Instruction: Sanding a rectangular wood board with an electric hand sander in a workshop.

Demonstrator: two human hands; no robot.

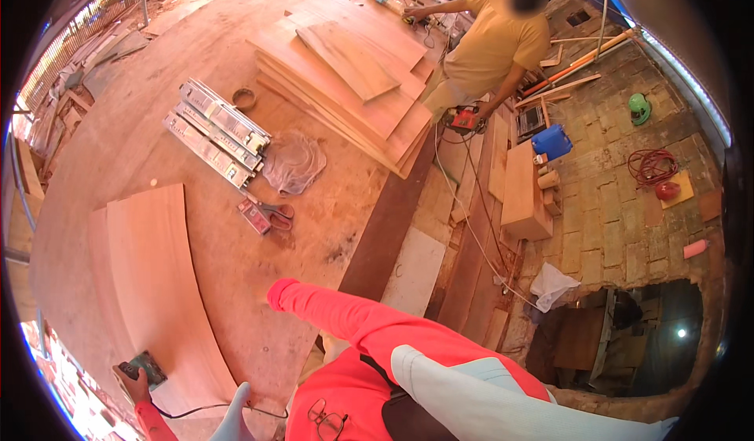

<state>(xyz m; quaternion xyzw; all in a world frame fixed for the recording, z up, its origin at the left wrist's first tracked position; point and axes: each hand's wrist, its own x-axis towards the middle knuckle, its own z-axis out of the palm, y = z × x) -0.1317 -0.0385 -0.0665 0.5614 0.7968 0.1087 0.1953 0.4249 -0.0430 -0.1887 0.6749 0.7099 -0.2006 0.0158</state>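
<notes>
My left hand (130, 384) grips a dark green palm sander (151, 369) at the lower left. The sander rests by the left edge of a long, curved-looking wooden board (161, 276), and a black cord trails from it towards my body. My right arm, in a red sleeve (338, 309), reaches leftward over the table's near edge. No hand shows past the end of that sleeve. Farther up the tabletop lie scissors (281, 216), a small red-and-white box (254, 215), a crumpled plastic bag (294, 164), several metal drawer slides (208, 127) and a roll of brown tape (243, 98).
Stacked wooden panels (338, 87) cover the table's far right. Beyond them a co-worker (495, 44) holds a red power tool (463, 119). Cords cross the planks on the right. A blue jug (551, 142), a green helmet (639, 109) and a floor opening (620, 339) lie further right.
</notes>
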